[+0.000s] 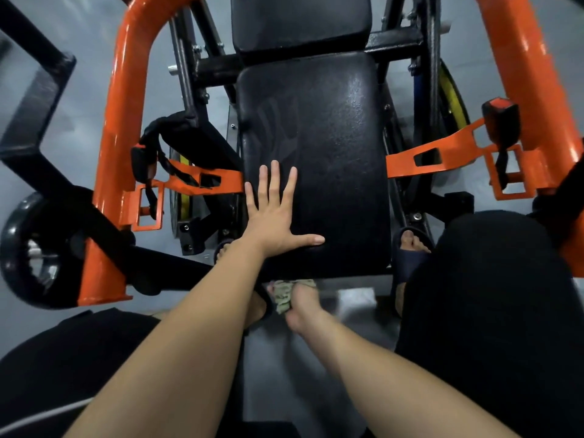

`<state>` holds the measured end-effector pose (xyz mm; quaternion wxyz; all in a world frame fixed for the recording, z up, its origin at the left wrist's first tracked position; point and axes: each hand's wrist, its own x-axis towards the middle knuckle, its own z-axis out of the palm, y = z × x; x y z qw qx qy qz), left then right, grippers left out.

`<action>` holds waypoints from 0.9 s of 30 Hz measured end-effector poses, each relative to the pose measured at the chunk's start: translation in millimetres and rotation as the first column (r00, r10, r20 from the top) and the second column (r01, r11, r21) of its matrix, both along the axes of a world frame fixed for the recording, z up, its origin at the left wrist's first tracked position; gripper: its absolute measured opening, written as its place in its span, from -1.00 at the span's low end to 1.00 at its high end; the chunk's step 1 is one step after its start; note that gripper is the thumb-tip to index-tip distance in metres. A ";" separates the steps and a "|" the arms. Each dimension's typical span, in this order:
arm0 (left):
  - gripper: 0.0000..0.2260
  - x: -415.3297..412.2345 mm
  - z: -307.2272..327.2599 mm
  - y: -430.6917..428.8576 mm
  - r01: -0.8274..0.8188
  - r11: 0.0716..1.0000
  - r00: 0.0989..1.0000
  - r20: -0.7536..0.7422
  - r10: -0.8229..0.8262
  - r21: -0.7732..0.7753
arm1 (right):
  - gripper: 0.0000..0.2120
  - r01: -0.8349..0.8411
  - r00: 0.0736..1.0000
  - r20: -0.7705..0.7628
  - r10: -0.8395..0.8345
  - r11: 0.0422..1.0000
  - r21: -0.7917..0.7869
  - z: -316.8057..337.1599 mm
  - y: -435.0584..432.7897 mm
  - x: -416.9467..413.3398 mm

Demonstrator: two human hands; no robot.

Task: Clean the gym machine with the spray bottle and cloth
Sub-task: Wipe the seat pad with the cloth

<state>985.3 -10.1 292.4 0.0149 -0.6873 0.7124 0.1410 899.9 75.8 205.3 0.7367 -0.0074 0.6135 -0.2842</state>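
Black seat pad (331, 137): left hand (275, 222) splayed flat, bracing; right hand (303, 308) clenching cloth (282, 298); wipe near edge firmly.

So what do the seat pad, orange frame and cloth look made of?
Seat pad: looks like black vinyl or leatherette, lightly pebbled sheen, holding a handprint smear.
Orange frame: painted steel tube by the look, glossy with highlights.
Cloth: soft fabric, olive, matte, bunched in the right hand; blurred, so weave unclear.

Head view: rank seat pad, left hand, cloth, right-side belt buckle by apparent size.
1. seat pad
2. left hand
3. belt buckle and cloth look alike; the cloth is partly hidden in the right hand
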 end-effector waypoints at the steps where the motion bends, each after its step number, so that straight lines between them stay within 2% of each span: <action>1: 0.27 0.4 -1.2 -0.3 0.001 1.000 1.000 0.001 -0.001 -0.006 | -0.66 -0.079 0.997 0.016 0.079 0.997 0.015 1.3 2.0 9.2; 2: 0.27 0.8 -2.2 -0.8 0.001 1.000 1.000 0.000 -0.001 -0.007 | -0.64 -0.188 0.982 0.009 0.188 0.982 0.010 4.5 6.8 19.7; 4: 0.26 1.4 -2.9 -0.7 0.000 1.000 1.000 0.002 0.000 -0.010 | -0.60 -0.328 0.939 0.103 0.327 0.945 -0.010 15.6 8.8 40.6; 6: 0.26 0.9 -3.4 -0.6 0.005 1.000 1.000 0.004 -0.005 -0.016 | -0.76 -0.348 0.919 0.179 0.350 0.936 -0.044 26.1 6.8 60.8; 8: 0.26 1.0 -2.8 -1.3 0.005 1.000 1.000 -0.004 -0.005 -0.010 | -0.76 -0.258 0.943 0.204 0.263 0.965 -0.051 35.9 5.2 68.3; 11: 0.27 0.2 -1.1 -0.4 0.003 1.000 1.000 -0.007 -0.003 -0.009 | -0.71 -0.090 0.981 0.177 0.072 0.991 0.096 31.3 9.2 47.0; 14: 0.27 -1.3 1.5 0.3 -0.005 1.000 1.000 -0.014 0.005 -0.008 | -0.78 0.131 0.987 -0.099 -0.128 0.991 0.017 13.6 4.1 4.4; 15: 0.27 -2.6 2.9 0.7 -0.005 1.000 1.000 -0.014 0.005 -0.008 | -0.79 0.180 0.962 -0.207 -0.179 0.984 -0.013 7.7 -2.1 -13.2; 17: 0.27 -2.8 5.1 1.4 -0.012 1.000 1.000 -0.015 0.012 0.001 | -0.81 0.258 0.916 -0.315 -0.249 0.966 -0.015 10.8 -13.3 -46.5; 18: 0.27 -2.1 5.5 1.9 -0.016 1.000 1.000 -0.016 0.016 0.006 | -0.82 0.284 0.905 -0.326 -0.275 0.959 -0.021 13.3 -16.7 -63.6; 21: 0.27 -2.4 6.9 2.0 -0.012 1.000 1.000 -0.021 0.012 0.014 | -0.83 0.398 0.889 -0.222 -0.401 0.915 -0.058 16.8 -17.3 -101.7; 23: 0.27 -2.7 7.4 1.7 -0.011 1.000 1.000 -0.028 0.012 0.015 | -0.86 0.477 0.842 -0.235 -0.485 0.874 -0.095 21.1 -19.3 -118.4; 25: 0.27 -2.6 6.8 2.2 -0.006 1.000 0.999 -0.033 0.006 0.016 | -0.75 0.557 0.775 -0.247 -0.582 0.813 -0.167 29.0 -25.1 -135.8; 27: 0.28 -2.3 6.2 3.3 -0.007 1.000 0.999 -0.031 0.008 0.019 | -0.80 0.570 0.749 -0.257 -0.611 0.791 -0.222 31.3 -32.4 -150.2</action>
